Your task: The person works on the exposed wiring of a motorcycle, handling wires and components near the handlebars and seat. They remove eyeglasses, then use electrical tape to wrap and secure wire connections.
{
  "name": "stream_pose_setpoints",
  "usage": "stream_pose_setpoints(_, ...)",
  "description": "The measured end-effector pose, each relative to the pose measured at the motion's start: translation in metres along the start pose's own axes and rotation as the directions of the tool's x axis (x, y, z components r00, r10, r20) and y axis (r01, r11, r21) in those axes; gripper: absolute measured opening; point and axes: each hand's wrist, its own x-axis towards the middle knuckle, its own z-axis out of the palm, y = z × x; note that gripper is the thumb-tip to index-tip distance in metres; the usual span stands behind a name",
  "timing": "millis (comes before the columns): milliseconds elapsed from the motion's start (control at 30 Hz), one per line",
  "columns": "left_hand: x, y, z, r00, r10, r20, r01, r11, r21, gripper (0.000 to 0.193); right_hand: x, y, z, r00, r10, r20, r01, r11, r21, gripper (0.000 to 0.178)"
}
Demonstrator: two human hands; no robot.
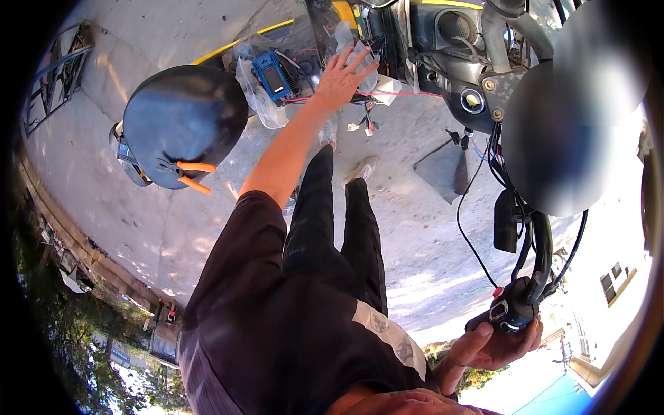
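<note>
Right of the black seat (197,114), on which orange-handled pliers (197,167) are laid, a blue device (272,75) is bordered by clear plastic (271,116); whether it is enclosed cannot be told. Farther right, wire connectors (363,128) are overhung by the left hand (339,79), its fingers spread. Well to the seat's lower right, a handlebar control (513,308) is grasped by the right hand's (492,351) fingers, its free end pointed leftward.

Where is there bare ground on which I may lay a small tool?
Bare ground shows between the dark trousers and the hanging black cable, and left of the black seat, toward the metal frame. It is crowded around the left hand: blue device, plastic bags, loose wires.
</note>
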Motion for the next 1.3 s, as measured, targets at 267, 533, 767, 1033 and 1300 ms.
stream_pose_setpoints(267, 0.012, -0.014, 0.021, 0.984, -0.024, 0.174, 0.014, 0.998, 0.059, 0.045, -0.003, 0.000, 0.000, 1.000, 0.001, 0.003, -0.001, 1.000, 0.009, 0.077)
stream_pose_setpoints(533, -0.024, -0.030, -0.008, 0.995, -0.021, 0.095, 0.024, 0.999, -0.026, 0.051, -0.003, 0.000, -0.008, 0.997, -0.033, 0.071, 0.038, 0.997, -0.072, 0.076)
stream_pose_setpoints(767, 0.025, -0.043, 0.009, 0.983, 0.134, 0.128, -0.168, 0.938, 0.302, 0.049, -0.006, 0.001, -0.004, 0.999, -0.022, 0.034, 0.023, 0.998, -0.050, 0.076)
stream_pose_setpoints(1033, 0.045, -0.057, 0.017, 0.945, 0.295, 0.140, -0.326, 0.873, 0.363, 0.043, -0.004, 0.005, -0.007, 0.998, -0.044, 0.049, 0.048, 0.996, -0.072, 0.078)
stream_pose_setpoints(1300, 0.077, -0.048, 0.009, 0.991, -0.056, 0.124, 0.028, 0.975, 0.219, 0.044, -0.004, 0.005, -0.005, 0.998, -0.046, 0.032, 0.048, 0.997, -0.062, 0.077)
